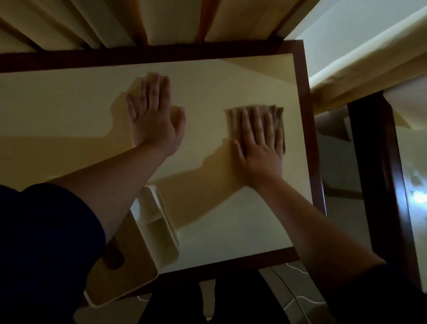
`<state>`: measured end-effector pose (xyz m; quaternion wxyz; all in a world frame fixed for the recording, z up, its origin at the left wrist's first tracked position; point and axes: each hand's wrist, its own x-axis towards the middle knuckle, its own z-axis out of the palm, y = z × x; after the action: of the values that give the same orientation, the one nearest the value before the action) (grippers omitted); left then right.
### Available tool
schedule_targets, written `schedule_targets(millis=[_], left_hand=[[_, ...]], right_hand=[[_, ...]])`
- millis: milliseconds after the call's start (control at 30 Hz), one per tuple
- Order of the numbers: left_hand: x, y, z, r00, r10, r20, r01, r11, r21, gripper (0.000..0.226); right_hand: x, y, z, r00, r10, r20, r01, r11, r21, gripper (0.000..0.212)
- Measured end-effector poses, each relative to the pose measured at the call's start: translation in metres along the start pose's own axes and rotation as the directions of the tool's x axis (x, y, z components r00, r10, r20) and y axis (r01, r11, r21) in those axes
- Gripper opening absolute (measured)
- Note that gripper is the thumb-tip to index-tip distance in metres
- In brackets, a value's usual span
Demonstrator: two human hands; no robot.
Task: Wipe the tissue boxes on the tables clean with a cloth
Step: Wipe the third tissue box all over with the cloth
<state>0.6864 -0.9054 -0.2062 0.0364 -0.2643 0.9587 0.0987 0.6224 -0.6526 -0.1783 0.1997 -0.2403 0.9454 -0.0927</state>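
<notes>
**Both palms flat on the table, cloth under my right**

My right hand (260, 145) lies flat with the fingers straight and slightly spread, pressing a brownish folded cloth (277, 117) against the pale table top (204, 88). The cloth shows beyond my fingertips and along the outer side of my little finger; the rest of it is hidden under my palm. Its edges look smeared, so I cannot make out its folds.

My left hand (154, 115) is also flat on the table, fingers straight and close together, thumb held out toward my right hand. It holds nothing; it only rests on the surface, a little farther from my body than the right hand, with bare table top between the two.

The tissue box (128, 258) sits nearer to me than either hand, under my left forearm (106, 198), at the near edge of the table. Its tan lid has a dark oval slot, and a white side compartment runs along the edge that faces my right arm. Neither hand touches it, and the cloth is well apart from it.

The table has a dark reddish wooden frame (305, 108) just beyond the outer side of my right hand. Past my fingertips hang cream curtains (103, 19). Beyond the frame on my right stands a second table (379, 179) with a similar dark frame and a glossy top that reflects light. My dark sleeves (40, 243) fill the near corners.
</notes>
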Motion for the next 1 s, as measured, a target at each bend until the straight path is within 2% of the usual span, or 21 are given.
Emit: schedule_targets(millis=[67,100,233,300,367,467,567,633,667,767,867,933,1000], left_hand=[[-0.002,0.001,0.000,1.000,0.008,0.001,-0.008,1.000,-0.006,0.074],[-0.001,0.002,0.001,1.000,0.008,0.000,-0.008,1.000,-0.008,0.074],[0.001,0.001,0.001,1.000,0.007,-0.005,-0.008,1.000,-0.014,0.076],[0.002,0.000,0.002,1.000,0.006,-0.011,-0.006,1.000,-0.017,0.075],[0.001,-0.001,0.003,1.000,0.013,-0.026,-0.013,1.000,-0.019,0.074],[0.001,-0.004,0.005,0.999,0.024,-0.038,-0.026,0.999,-0.035,0.073],[0.002,-0.006,0.005,0.999,0.015,-0.033,-0.016,0.999,-0.043,0.073],[0.003,-0.005,0.005,0.999,0.024,-0.032,-0.025,0.999,-0.027,0.075],[0.003,-0.005,0.005,0.999,0.027,-0.022,-0.028,0.999,-0.022,0.075],[0.004,-0.003,0.004,1.000,0.016,0.009,-0.016,1.000,-0.010,0.075],[0.005,-0.002,0.003,1.000,0.015,0.012,-0.015,1.000,-0.004,0.075],[0.005,-0.003,0.003,1.000,0.029,0.010,-0.029,1.000,-0.008,0.076],[0.006,-0.003,0.002,0.999,0.036,0.019,-0.036,0.999,-0.012,0.076]], right_hand=[[-0.015,0.016,0.000,1.000,0.006,0.019,-0.005,1.000,-0.025,0.069],[-0.007,0.023,-0.004,0.999,0.053,0.000,-0.053,0.998,-0.044,0.069],[0.069,0.020,-0.026,0.947,0.307,-0.098,-0.307,0.952,0.011,0.072],[0.105,-0.005,-0.032,0.943,0.323,-0.085,-0.321,0.946,0.033,0.072],[0.125,-0.040,-0.027,0.970,0.234,-0.060,-0.233,0.972,0.023,0.072],[0.117,-0.083,-0.009,0.997,-0.032,-0.070,0.030,0.999,-0.036,0.070],[0.093,-0.074,-0.004,0.961,-0.277,0.006,0.276,0.956,-0.102,0.067],[0.091,-0.045,-0.015,0.937,-0.346,0.039,0.349,0.930,-0.119,0.065],[0.095,-0.026,-0.022,0.949,-0.313,0.028,0.315,0.943,-0.110,0.064],[0.110,0.031,-0.049,0.997,-0.039,-0.073,0.031,0.994,-0.103,0.067],[0.116,0.052,-0.060,0.973,0.205,-0.107,-0.210,0.977,-0.036,0.072],[0.107,0.036,-0.050,0.951,0.279,-0.137,-0.282,0.959,-0.005,0.072],[0.088,0.012,-0.033,0.961,0.245,-0.130,-0.251,0.968,-0.025,0.070]])
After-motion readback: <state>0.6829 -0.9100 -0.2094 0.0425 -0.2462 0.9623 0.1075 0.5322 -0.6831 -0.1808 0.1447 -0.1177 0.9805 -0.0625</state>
